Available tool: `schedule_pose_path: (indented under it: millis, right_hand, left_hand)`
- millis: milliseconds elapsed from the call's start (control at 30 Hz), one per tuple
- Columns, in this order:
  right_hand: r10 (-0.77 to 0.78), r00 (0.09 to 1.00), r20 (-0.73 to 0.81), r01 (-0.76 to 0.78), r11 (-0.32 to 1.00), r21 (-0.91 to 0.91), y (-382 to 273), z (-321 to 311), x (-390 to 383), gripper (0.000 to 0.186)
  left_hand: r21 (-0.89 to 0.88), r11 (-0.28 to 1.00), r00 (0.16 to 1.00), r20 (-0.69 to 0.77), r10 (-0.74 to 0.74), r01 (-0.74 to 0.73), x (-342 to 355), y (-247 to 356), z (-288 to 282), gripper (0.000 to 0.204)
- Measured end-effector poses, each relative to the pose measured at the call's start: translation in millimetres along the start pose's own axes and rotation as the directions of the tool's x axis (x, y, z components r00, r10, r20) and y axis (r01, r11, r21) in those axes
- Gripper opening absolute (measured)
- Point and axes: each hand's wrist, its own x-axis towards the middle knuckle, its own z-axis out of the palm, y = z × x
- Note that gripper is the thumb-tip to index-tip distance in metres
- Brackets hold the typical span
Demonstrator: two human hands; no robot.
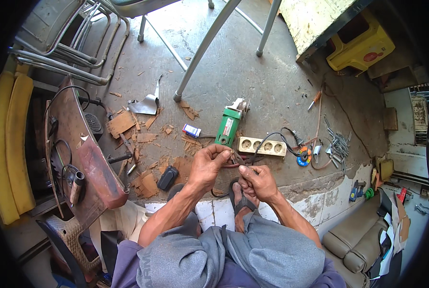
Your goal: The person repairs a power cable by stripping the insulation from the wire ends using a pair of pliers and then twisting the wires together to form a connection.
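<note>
My left hand [208, 167] is closed, thumb and forefinger pinching near the end of a thin dark cord [237, 161]. My right hand [259, 184] is closed on the same cord a little to the right, its fingers curled under. Small details between the fingertips are too fine to make out. Just beyond my hands lies a green angle grinder [228, 126], its metal head pointing away. Beside it is a cream power strip [262, 146] with several sockets, and a black cable passes over it. A dark plug [298, 139] lies to its right.
Brown scraps [147, 185] litter the floor at left, near a black case [167, 178] and a small blue-and-white box [191, 130]. Metal rods [338, 143], a round coloured disc [304, 156] and a screwdriver [315, 98] lie right. Chair legs [200, 53] stand ahead.
</note>
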Motion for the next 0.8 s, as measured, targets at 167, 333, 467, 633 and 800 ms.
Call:
schedule_pose_path:
  millis: [167, 333, 467, 633, 800]
  right_hand:
    - [0.044, 0.998, 0.041, -0.047, 0.996, 0.077, 2.1, -1.6, 0.4, 0.042]
    - [-0.017, 1.000, 0.003, 0.018, 0.998, -0.066, 0.8, 2.2, 1.1, 0.044]
    - [-0.272, 0.957, -0.101, 0.197, 0.864, -0.463, 3.4, 6.3, 7.0, 0.046]
    - [-0.533, 0.845, -0.049, 0.313, 0.566, -0.763, 2.6, 15.3, 8.1, 0.034]
    - [-0.720, 0.692, 0.059, 0.375, 0.287, -0.882, 13.6, 11.2, 12.2, 0.022]
  left_hand:
    - [-0.016, 1.000, 1.000, -0.003, 0.003, -0.003, -1.9, 1.5, 3.7, 0.020]
    - [-0.032, 0.999, 1.000, -0.009, -0.017, 0.017, -3.1, 4.8, 4.6, 0.022]
    - [0.075, 0.996, 0.997, -0.065, 0.043, -0.038, -6.4, 2.8, 4.3, 0.022]
    - [0.218, 0.974, 0.986, -0.136, 0.092, -0.061, -10.7, 9.1, 7.5, 0.024]
    - [0.296, 0.953, 0.985, -0.130, 0.110, -0.067, -12.2, 11.7, 15.1, 0.026]
